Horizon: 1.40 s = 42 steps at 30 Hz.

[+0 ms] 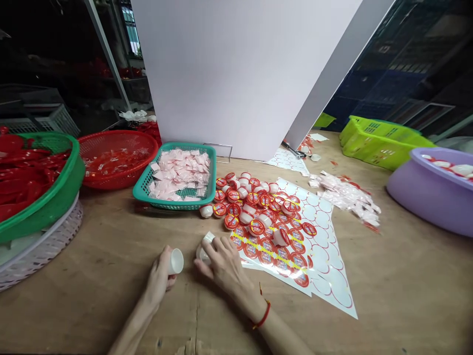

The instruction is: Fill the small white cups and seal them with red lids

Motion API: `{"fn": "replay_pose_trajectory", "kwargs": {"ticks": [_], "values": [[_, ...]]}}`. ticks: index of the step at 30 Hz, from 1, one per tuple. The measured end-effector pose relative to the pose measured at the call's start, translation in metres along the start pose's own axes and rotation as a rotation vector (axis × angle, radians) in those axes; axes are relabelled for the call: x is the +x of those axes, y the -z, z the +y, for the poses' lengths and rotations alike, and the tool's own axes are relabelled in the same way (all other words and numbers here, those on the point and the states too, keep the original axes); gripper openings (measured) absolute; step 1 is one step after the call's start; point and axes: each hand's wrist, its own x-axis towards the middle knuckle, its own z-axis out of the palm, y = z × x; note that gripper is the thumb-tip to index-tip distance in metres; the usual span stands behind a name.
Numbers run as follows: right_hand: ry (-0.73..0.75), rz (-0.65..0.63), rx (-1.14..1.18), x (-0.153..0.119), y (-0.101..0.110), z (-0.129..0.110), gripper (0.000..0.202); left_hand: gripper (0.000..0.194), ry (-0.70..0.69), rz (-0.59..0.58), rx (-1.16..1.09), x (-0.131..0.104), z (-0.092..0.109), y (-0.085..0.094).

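In my left hand (pixel 159 273) is a small white plastic cup (pixel 176 262), tipped with its round mouth facing right. My right hand (pixel 223 264), wearing a red string bracelet, is closed over a small white piece (pixel 203 254); the fingers hide much of it, and I cannot tell its kind. A whitish corner, perhaps a packet (pixel 209 237), shows at its fingertips. Just beyond lies a heap of small white cups with red round labels (pixel 247 213), partly on a sheet of red round stickers (pixel 284 266).
Behind my hands stands a teal basket (pixel 210 172) of pale pink packets. A red basket (pixel 144 143) and a green basket (pixel 76 162) sit left. More packets (pixel 349 197), a purple tub (pixel 424 197) and lime baskets (pixel 380 143) are right. A white panel (pixel 236 74) rises behind.
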Motion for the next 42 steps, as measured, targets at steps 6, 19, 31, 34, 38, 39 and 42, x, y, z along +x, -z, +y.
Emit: {"fn": "replay_pose_trajectory", "kwargs": {"ticks": [6,19,31,34,38,39,42], "values": [[0.040,-0.047,-0.216,0.016,-0.022,0.025,0.036,0.045,-0.132,-0.112,0.008,-0.006,-0.005,0.015],[0.017,0.164,0.010,0.063,-0.022,0.030,0.031,0.029,0.008,-0.291,-0.570,-0.007,0.003,0.055],[-0.212,-0.614,-0.199,0.225,-0.081,0.042,0.027,0.049,0.016,-0.196,-0.630,0.004,0.006,0.077],[-0.260,-0.629,-0.254,0.223,-0.085,0.046,0.028,0.048,0.001,-0.164,-0.642,0.007,0.005,0.083],[-0.290,-0.568,-0.274,0.224,-0.076,0.048,0.020,0.048,0.011,-0.158,-0.681,0.015,0.001,0.087],[-0.285,-0.539,-0.263,0.225,-0.071,0.046,0.018,0.048,0.012,-0.159,-0.695,0.016,0.001,0.088],[-0.243,-0.439,-0.193,0.222,-0.050,0.032,0.020,0.049,0.001,-0.153,-0.725,0.020,0.003,0.089]]}}
